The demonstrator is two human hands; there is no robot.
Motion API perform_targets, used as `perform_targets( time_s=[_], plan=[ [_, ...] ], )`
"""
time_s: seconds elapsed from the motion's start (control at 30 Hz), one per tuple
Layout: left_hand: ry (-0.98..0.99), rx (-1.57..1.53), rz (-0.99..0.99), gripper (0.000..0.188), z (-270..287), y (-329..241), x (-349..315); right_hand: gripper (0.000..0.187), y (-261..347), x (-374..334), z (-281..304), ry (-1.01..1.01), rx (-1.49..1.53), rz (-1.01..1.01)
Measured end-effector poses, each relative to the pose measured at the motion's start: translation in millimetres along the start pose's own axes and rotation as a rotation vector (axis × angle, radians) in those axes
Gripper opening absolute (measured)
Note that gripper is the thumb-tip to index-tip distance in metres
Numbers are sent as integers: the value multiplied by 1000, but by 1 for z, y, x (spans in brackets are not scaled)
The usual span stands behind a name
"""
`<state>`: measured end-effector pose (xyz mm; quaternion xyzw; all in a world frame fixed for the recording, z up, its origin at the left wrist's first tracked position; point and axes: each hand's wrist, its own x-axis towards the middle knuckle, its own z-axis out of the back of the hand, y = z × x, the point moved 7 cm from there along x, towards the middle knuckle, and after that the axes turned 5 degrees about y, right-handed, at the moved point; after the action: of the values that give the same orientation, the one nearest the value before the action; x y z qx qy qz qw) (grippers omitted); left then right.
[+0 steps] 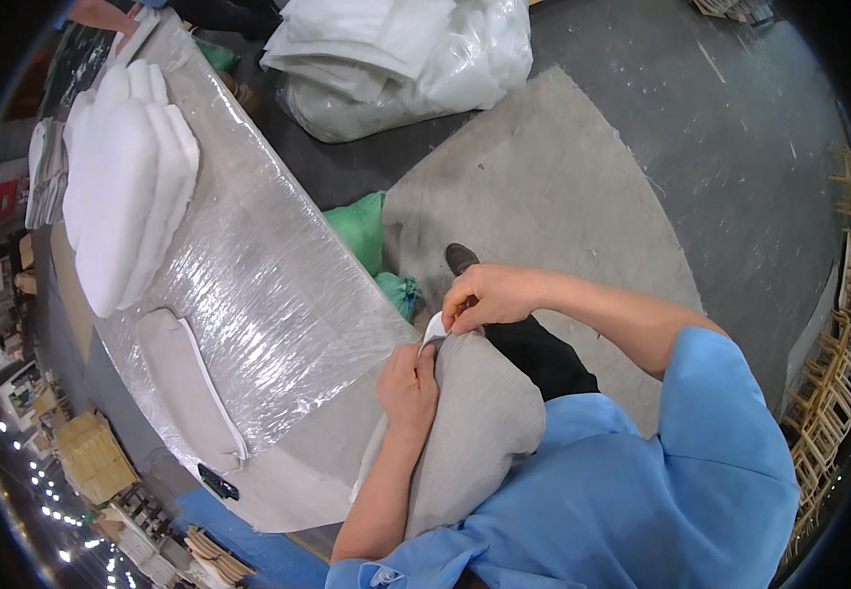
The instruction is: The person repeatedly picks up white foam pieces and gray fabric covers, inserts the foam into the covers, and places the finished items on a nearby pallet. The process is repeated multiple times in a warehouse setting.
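A grey fabric cushion cover [479,422] is bunched against my body at the table's near right corner. From its upper end a white edge strip [434,329] sticks out. My left hand [409,391] is closed on the cover just below that strip, thumb pressed to the cloth. On the other side, my right hand [484,297] pinches the cover's edge beside the strip, fingertips bent down. The inside of the cover is hidden.
The table [268,294] is wrapped in clear plastic. On it lie a flat grey cover [185,383] with white edging, white padding [126,187] and a dark phone [217,481]. Green sacks [357,231] stand beside it. Another person's hand [134,37] is at the far end.
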<state>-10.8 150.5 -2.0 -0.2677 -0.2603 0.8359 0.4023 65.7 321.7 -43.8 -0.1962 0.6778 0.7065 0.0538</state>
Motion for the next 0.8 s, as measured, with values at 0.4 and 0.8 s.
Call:
perform_targets(
  time_s=[0.4, 0.8],
  plan=[
    [270, -7, 135, 31, -13, 11, 21, 23, -6, 15, -10, 143, 70, -141],
    [88, 297, 39, 29, -22, -8, 41, 21, -63, -4, -24, -304, 338, -429]
  ],
)
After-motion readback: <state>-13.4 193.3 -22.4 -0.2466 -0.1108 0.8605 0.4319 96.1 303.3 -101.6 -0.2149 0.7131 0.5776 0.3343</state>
